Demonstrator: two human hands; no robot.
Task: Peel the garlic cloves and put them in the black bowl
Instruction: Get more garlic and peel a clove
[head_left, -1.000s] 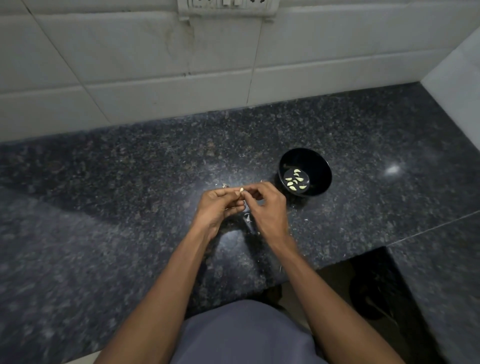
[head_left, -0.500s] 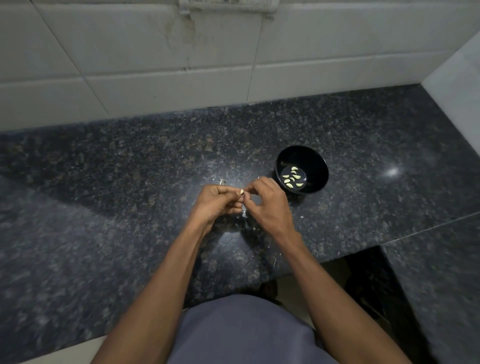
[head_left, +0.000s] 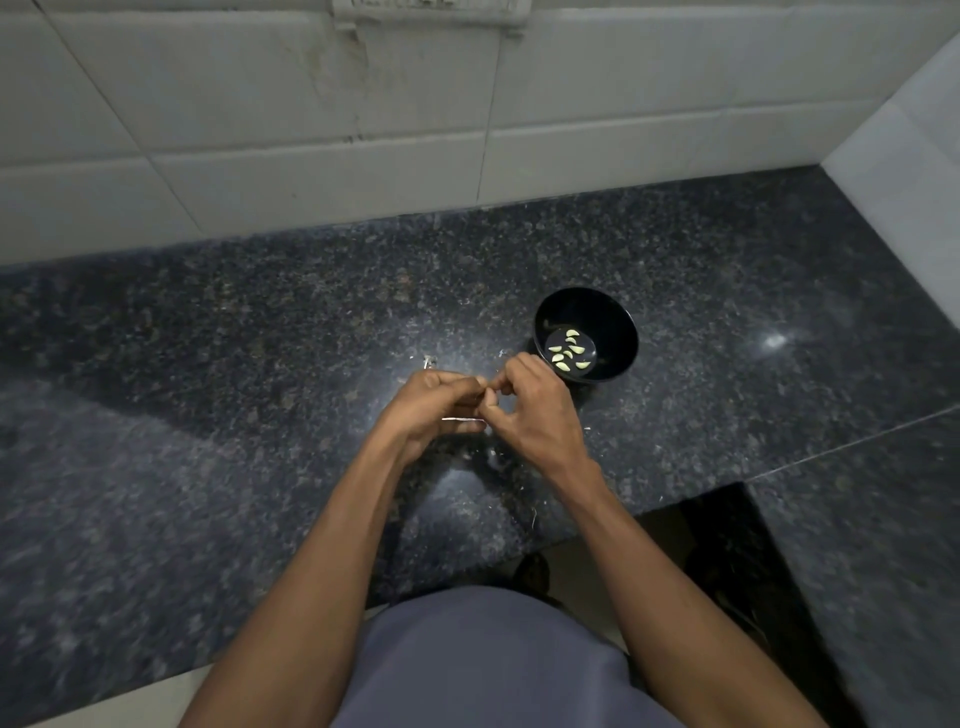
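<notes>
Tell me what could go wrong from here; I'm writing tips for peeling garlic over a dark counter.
The left hand and right hand work just beside the black bowl; a knuckle could nudge it and scatter the peeled cloves. Their fingertips meet over bare countertop, so a dropped clove might be hard to spot among the pale peel scraps.

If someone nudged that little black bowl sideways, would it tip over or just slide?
The black bowl would probably slide: the granite counter looks polished and glossy. It seems light, holding only a few peeled cloves. Its base looks narrower than its rim, so a high push might tip it.
</notes>
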